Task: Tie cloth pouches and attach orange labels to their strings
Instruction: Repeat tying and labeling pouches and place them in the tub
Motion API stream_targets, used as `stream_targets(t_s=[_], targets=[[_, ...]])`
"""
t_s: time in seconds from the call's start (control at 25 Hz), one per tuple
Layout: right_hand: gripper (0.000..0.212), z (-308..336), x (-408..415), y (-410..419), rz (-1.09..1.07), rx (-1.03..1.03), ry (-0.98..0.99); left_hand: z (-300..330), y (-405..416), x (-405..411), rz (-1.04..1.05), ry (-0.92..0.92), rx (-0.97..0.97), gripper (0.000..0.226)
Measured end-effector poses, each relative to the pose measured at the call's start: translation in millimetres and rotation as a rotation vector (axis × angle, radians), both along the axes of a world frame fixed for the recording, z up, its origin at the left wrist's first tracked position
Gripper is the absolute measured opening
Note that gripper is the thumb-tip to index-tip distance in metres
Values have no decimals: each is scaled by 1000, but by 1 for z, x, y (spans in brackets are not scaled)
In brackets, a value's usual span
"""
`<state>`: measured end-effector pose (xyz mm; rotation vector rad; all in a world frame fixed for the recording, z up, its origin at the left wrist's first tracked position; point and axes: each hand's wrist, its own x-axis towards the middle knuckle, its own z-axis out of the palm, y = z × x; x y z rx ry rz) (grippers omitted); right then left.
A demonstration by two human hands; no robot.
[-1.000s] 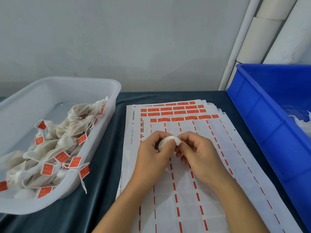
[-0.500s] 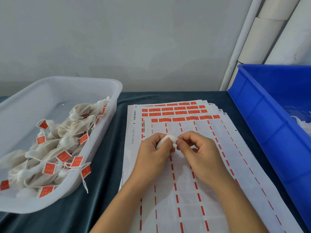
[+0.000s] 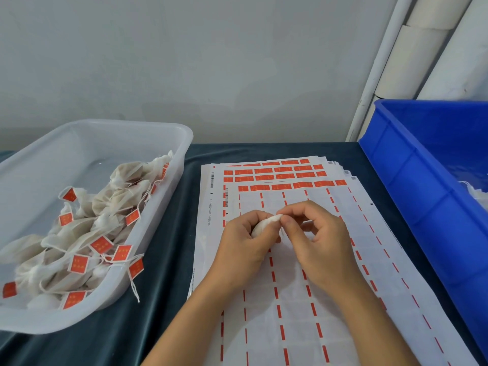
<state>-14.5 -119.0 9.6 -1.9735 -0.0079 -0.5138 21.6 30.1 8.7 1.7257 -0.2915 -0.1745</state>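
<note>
A small white cloth pouch [image 3: 264, 225] sits in my left hand [image 3: 245, 247], whose fingers curl round its body above the label sheets. My right hand [image 3: 314, 241] pinches the pouch's gathered top with thumb and forefinger; its other fingers are loosely curled. The pouch's string is too fine to make out. Under both hands lies a stack of white label sheets [image 3: 343, 273], with rows of orange labels [image 3: 282, 178] left only along the far edge and orange strips between the peeled columns.
A clear plastic tub [image 3: 148, 133] at the left holds several tied pouches with orange labels [image 3: 100, 244]; one string hangs over its near rim. A blue crate [image 3: 422, 186] stands at the right with white cloth inside. Dark cloth covers the table [image 3: 163, 299].
Both hands have stayed over the sheets with the pouch. The right hand's fingers shifted slightly at the pouch's top, and its outer fingers have spread a little.
</note>
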Motion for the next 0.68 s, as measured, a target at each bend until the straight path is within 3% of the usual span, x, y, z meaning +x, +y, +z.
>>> stream_targets(t_s=[0.32,0.56,0.68], targets=[[10,4,-2,5,1,54,-85,6,2,-3,-74,113,-128,29],[12,1,-3,2,-20,-178,-261,5,1,-3,1,167,-192,30],[16,1,-3,3,4,-196,-264,3,2,-3,-2,170,-203,30]])
